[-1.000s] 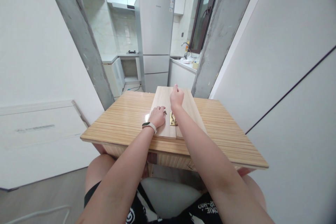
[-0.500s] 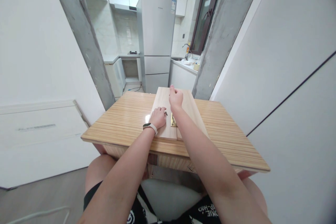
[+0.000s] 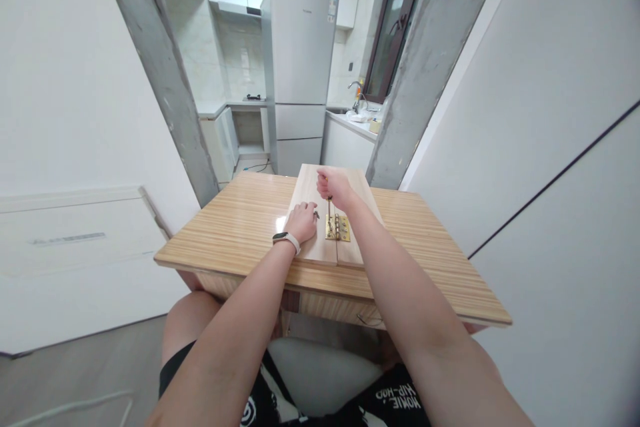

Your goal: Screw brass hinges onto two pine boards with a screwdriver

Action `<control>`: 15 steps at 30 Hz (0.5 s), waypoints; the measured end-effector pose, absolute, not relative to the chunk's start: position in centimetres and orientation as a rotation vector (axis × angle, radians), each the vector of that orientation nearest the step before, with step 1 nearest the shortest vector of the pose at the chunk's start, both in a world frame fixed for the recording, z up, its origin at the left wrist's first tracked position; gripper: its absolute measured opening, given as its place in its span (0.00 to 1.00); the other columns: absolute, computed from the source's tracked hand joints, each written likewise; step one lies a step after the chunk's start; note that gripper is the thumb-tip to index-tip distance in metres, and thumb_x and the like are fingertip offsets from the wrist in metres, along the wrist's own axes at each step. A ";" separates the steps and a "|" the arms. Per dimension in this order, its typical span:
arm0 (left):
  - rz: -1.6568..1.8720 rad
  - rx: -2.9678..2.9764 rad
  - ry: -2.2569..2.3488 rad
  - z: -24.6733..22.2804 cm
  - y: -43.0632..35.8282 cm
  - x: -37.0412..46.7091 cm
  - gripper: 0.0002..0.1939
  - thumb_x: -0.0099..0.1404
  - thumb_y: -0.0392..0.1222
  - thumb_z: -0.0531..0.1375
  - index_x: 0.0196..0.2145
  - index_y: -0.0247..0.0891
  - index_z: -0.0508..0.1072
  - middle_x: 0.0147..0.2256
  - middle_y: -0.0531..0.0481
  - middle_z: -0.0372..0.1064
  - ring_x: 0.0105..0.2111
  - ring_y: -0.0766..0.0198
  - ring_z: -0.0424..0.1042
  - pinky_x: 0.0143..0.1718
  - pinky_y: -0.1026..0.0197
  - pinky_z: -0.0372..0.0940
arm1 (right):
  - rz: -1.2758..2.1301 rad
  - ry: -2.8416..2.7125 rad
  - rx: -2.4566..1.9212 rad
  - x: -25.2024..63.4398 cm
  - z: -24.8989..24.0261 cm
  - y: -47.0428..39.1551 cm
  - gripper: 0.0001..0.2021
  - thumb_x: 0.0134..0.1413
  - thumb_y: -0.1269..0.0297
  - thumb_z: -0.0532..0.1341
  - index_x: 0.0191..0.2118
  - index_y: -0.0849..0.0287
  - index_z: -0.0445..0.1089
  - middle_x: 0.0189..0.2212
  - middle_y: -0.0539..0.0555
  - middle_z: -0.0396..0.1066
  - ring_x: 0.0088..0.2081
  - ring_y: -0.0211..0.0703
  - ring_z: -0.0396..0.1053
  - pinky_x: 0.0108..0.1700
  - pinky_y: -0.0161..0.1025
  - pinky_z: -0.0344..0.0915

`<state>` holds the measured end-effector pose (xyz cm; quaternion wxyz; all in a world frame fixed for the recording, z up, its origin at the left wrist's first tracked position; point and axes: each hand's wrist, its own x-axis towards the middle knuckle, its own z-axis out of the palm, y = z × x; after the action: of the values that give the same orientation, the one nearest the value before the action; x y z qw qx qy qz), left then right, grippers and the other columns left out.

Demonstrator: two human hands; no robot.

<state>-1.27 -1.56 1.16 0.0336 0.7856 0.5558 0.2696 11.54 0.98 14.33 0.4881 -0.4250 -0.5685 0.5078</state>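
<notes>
Two pale wooden boards lie side by side on the table, the left board (image 3: pixel 306 188) and the right board (image 3: pixel 359 188). A brass hinge (image 3: pixel 337 227) spans their seam near the front end. My right hand (image 3: pixel 334 188) is a fist around a screwdriver (image 3: pixel 329 208); its handle is mostly hidden, and the shaft points down at the hinge's left leaf. My left hand (image 3: pixel 301 221) lies flat on the left board with its fingers stretched out. Small dark pieces, perhaps screws (image 3: pixel 317 215), show beside its fingers, too small to make out.
The boards rest on a wood-grain table (image 3: pixel 240 213) with a drawer handle (image 3: pixel 369 320) at its front. Beyond it stand a grey fridge (image 3: pixel 300 47) and a sink counter (image 3: pixel 353 123). White panels and concrete pillars flank the table on both sides.
My right fist has turned, and its forearm has swung right, so the screwdriver shaft and the whole hinge now show. My left hand has stayed in place.
</notes>
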 end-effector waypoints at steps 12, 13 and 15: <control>0.802 2.412 1.728 1.4 -1.6 -1.1 0.18 0.75 0.38 0.52 0.60 0.39 0.68 0.54 0.37 0.70 0.54 0.49 0.68 0.58 0.49 0.61 | 0.603 -0.971 -1.348 10.2 14.4 1.3 0.29 0.67 0.34 0.52 0.24 0.51 0.58 0.18 0.52 0.65 0.26 0.45 0.67 0.28 0.40 0.58; 0.800 2.410 1.729 1.3 -1.6 -1.1 0.18 0.75 0.38 0.52 0.60 0.39 0.68 0.54 0.37 0.70 0.54 0.49 0.68 0.58 0.49 0.61 | 0.567 -0.962 -1.370 10.1 14.3 1.2 0.29 0.67 0.34 0.51 0.24 0.51 0.58 0.19 0.52 0.66 0.27 0.45 0.67 0.29 0.40 0.59; 0.800 2.412 1.725 1.3 -1.6 -1.1 0.18 0.75 0.38 0.52 0.60 0.39 0.68 0.54 0.37 0.70 0.54 0.49 0.68 0.57 0.49 0.61 | 0.532 -0.994 -1.380 10.0 14.3 1.0 0.29 0.67 0.34 0.51 0.23 0.51 0.57 0.19 0.52 0.65 0.27 0.46 0.66 0.29 0.40 0.58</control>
<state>-1.12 -1.57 1.29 0.0349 0.7849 0.5613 0.2602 9.98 0.95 14.27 0.6286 -0.6022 -0.4339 0.2322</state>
